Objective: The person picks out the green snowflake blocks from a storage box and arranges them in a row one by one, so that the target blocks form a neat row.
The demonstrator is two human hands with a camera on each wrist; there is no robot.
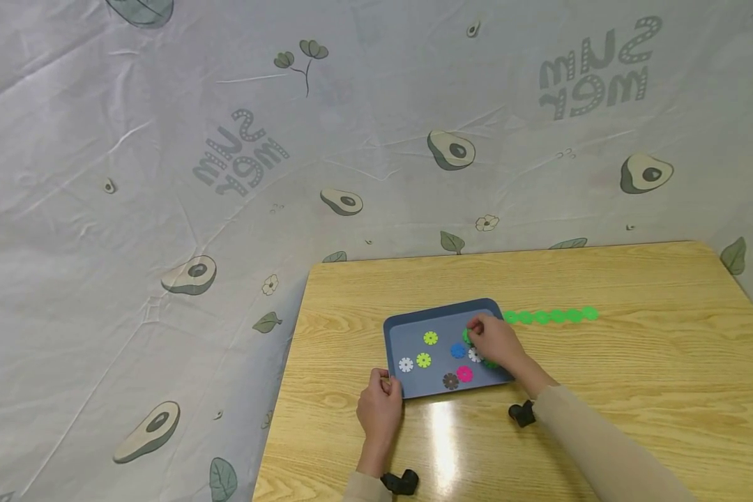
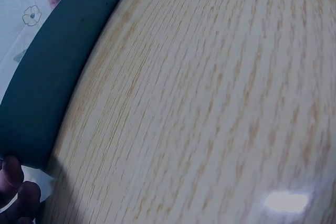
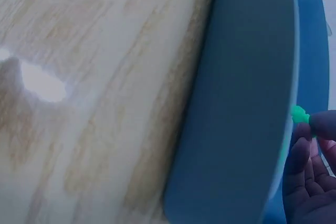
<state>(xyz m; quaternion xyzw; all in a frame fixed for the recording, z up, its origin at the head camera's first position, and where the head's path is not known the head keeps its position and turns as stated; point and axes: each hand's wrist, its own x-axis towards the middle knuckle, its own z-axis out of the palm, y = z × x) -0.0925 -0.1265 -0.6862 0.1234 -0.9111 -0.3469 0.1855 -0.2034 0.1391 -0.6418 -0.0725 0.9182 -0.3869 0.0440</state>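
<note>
On the bench (image 1: 665, 362) I see the blue tray (image 1: 408, 328); beside its far right corner lies a row of green discs (image 1: 542, 317). The left hand (image 1: 379, 409) grips its near left corner, fingers curled; above its right half, the right hand (image 1: 497, 341) pinches one green disc (image 3: 299, 114).

A wrinkled pale sheet (image 1: 376, 90) printed with avocados (image 1: 452, 150), leaves (image 1: 452, 242) and mirror-reversed "summer" lettering (image 1: 586, 57) backs a light wood-grain table (image 1: 640, 362), its glossy top catching a bright reflection (image 1: 442, 443).
</note>
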